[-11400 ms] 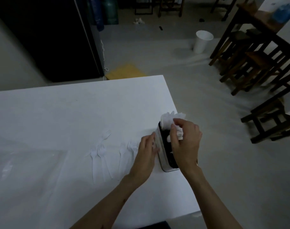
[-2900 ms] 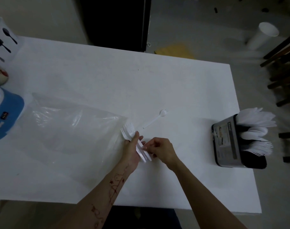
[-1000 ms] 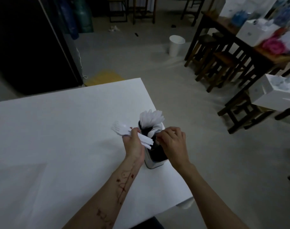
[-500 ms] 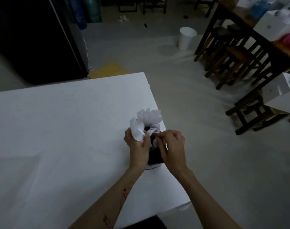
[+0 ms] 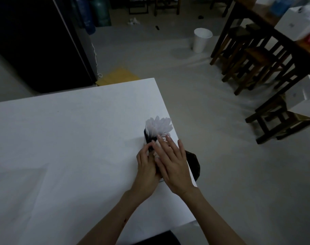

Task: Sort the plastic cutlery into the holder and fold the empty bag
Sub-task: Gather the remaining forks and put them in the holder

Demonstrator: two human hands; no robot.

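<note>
The cutlery holder (image 5: 145, 136) stands near the right edge of the white table (image 5: 71, 129). White plastic cutlery (image 5: 159, 125) fans out of its far end. My left hand (image 5: 146, 167) curls round the holder's left side, thumb and fingertips at its rim. My right hand (image 5: 173, 161) lies flat over the holder's near part, fingers straight, covering it and the forks beneath. The clear plastic bag (image 5: 18, 195) lies flat on the table at the left, faint in the dim light.
A dark rounded object (image 5: 193, 164) sits just past the table's right edge, below my right hand. A white bin (image 5: 202, 39) stands on the floor. Dark wooden stools and a table (image 5: 253, 55) fill the right side.
The bunch of forks that my left hand held has gone down into the holder. My right hand has opened and now lies flat on top. No loose forks remain on the table.
</note>
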